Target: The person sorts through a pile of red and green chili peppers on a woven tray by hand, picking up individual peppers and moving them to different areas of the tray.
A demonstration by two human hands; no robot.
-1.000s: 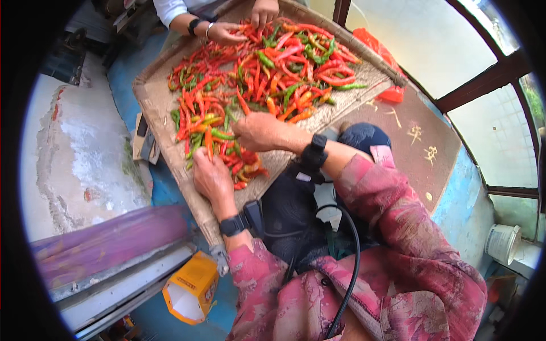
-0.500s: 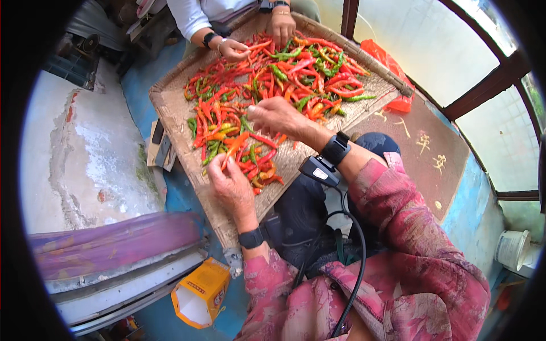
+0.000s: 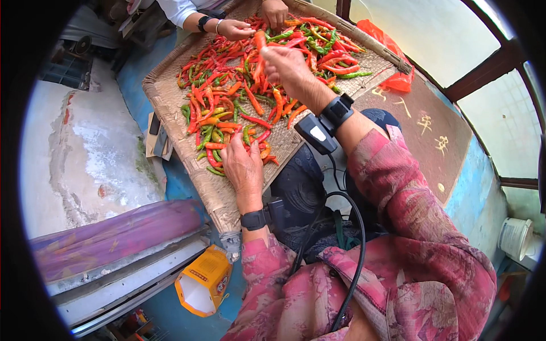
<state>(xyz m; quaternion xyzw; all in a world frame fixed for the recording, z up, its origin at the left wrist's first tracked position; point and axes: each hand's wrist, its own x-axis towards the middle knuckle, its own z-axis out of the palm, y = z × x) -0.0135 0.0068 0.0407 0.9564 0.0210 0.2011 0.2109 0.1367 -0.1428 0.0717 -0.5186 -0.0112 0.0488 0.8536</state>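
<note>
An open yellow box [image 3: 213,275] sits near the close corner of a woven tray [image 3: 213,190]. The left hand [image 3: 244,167] bends over peppers at the tray's near end; whether it pinches one, I cannot tell. Farther in, the right hand [image 3: 290,68] pinches an orange-red pepper [image 3: 260,40] above the red and green chilli heap [image 3: 230,74] on the tray. Beyond, another person's braceleted hand [image 3: 235,29] reaches over the heap.
</note>
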